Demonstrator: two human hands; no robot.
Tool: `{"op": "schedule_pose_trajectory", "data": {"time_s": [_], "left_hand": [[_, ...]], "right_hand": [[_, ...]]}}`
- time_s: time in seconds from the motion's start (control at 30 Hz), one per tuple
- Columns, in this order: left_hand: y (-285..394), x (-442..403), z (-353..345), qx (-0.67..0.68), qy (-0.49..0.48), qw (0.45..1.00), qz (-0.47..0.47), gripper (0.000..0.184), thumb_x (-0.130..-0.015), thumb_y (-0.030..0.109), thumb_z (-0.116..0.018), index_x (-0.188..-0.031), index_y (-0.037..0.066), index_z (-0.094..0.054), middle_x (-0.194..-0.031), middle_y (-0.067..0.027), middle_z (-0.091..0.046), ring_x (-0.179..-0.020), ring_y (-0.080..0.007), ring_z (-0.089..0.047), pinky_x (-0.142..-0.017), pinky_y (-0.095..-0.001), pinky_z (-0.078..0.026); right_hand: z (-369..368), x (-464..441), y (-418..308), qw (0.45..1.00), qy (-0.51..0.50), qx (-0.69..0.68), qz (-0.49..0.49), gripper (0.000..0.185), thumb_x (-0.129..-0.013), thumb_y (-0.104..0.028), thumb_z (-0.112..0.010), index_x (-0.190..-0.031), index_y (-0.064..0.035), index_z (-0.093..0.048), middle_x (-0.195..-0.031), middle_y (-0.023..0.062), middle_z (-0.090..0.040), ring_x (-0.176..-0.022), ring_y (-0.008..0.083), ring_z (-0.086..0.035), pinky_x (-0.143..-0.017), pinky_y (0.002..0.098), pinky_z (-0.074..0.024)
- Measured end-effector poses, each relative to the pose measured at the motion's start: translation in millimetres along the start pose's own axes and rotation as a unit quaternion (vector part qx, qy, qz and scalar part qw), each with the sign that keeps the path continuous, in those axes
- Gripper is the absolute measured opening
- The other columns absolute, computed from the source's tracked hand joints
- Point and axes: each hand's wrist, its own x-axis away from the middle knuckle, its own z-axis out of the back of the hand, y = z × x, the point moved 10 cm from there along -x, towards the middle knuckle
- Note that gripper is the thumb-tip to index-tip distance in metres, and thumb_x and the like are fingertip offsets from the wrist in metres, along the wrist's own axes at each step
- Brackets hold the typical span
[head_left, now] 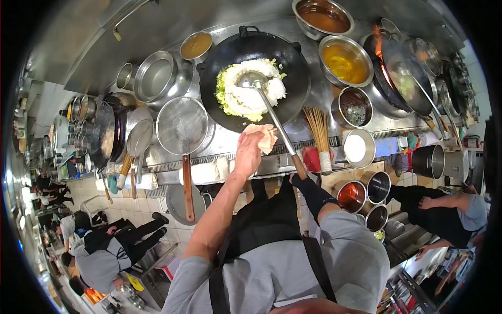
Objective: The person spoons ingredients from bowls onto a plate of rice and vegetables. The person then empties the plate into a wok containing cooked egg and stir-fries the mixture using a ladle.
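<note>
A large black wok (293, 78) holds white rice (238, 97) ringed by chopped yellow-green greens (220, 86). My left hand (248, 153) is closed on a folded pinkish cloth (264, 137) at the wok's near rim. My right hand (301, 182), covered in black, grips the wooden end of a long ladle (274, 116). The ladle's bowl rests on the rice. Some of my right fingers are hard to make out against the dark covering. Just right of the ladle, a bamboo brush (317, 131) stands against the stove's front.
Left of the wok lie a wire strainer (182, 123) and a metal pot (155, 77). To the right stand bowls of yellow oil (345, 60) and brown liquid (321, 18). Flames rise beside another wok (405, 86). Co-workers stand at the right (439, 214) and lower left (99, 264).
</note>
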Motion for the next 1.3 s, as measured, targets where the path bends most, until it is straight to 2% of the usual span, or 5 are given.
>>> {"op": "schedule_pose_trajectory", "data": {"time_s": [0.83, 1.03, 1.3], "left_hand": [[-1, 2, 0, -0.007, 0.025, 1.000, 0.007, 0.048, -0.082, -0.009, -0.057, -0.126, 0.007, -0.060, -0.128, -0.0114, -0.068, -0.127, -0.0306, -0.059, -0.123, -0.0504, -0.032], [3, 1, 3, -0.003, 0.032, 0.999, 0.010, 0.049, -0.081, -0.012, -0.053, -0.127, 0.005, -0.061, -0.129, -0.0149, -0.068, -0.125, -0.0340, -0.061, -0.122, -0.0510, -0.033], [1, 1, -1, -0.015, 0.036, 0.999, 0.030, 0.047, -0.080, -0.010, -0.055, -0.123, 0.006, -0.063, -0.125, -0.0117, -0.069, -0.126, -0.0310, -0.060, -0.123, -0.0497, -0.032]], "right_hand": [[6, 10, 2, 0.999, -0.030, 0.029, 0.034, 0.034, -0.092, -0.028, -0.064, -0.109, -0.0004, -0.075, -0.115, 0.0203, -0.075, -0.111, 0.0341, -0.072, -0.094, 0.0463, -0.0573], [6, 13, 6, 0.997, -0.036, 0.038, 0.047, 0.033, -0.093, -0.027, -0.064, -0.109, -0.0005, -0.075, -0.115, 0.0204, -0.075, -0.110, 0.0335, -0.072, -0.094, 0.0461, -0.0575], [5, 13, 7, 0.995, -0.042, 0.050, 0.070, 0.032, -0.094, -0.026, -0.063, -0.108, -0.0005, -0.075, -0.115, 0.0206, -0.075, -0.110, 0.0327, -0.072, -0.094, 0.0457, -0.0578]]}}
